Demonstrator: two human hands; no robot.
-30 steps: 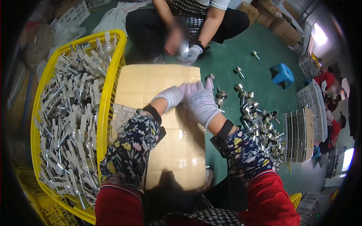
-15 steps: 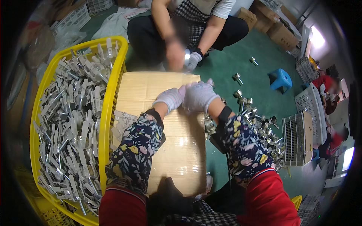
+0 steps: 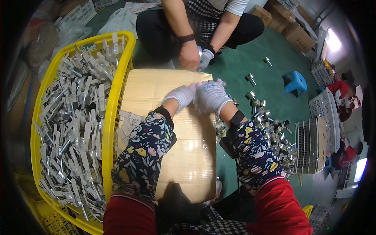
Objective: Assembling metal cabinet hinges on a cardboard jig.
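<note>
My left hand [image 3: 181,96] and my right hand [image 3: 210,96], in pale striped knit gloves, meet over the far half of a cardboard-covered surface [image 3: 184,156]. Both have curled fingers pressed together at the fingertips; whatever they grip is hidden behind the knuckles. Left of my left forearm, several flat light-grey levers [image 3: 127,123] lie on the cardboard's edge. A yellow plastic basket [image 3: 113,98] beside it is heaped with metal parts [image 3: 74,137] that have grey levers and bolt-like rods. To the right, shiny round metal pieces with stems [image 3: 274,137] lie in a pile on the floor.
Across from me a person's bare hand [image 3: 189,55] and gloved hand [image 3: 206,58] work close to the cardboard's far edge. A blue stool [image 3: 294,82] and a grey slatted crate [image 3: 307,145] stand on the green floor [image 3: 239,55]. Other people sit at the far right.
My hands stay together over the cardboard, the right one turned slightly so its back shows more. The other person's bare hand has shifted a little. The whole view has moved slightly.
</note>
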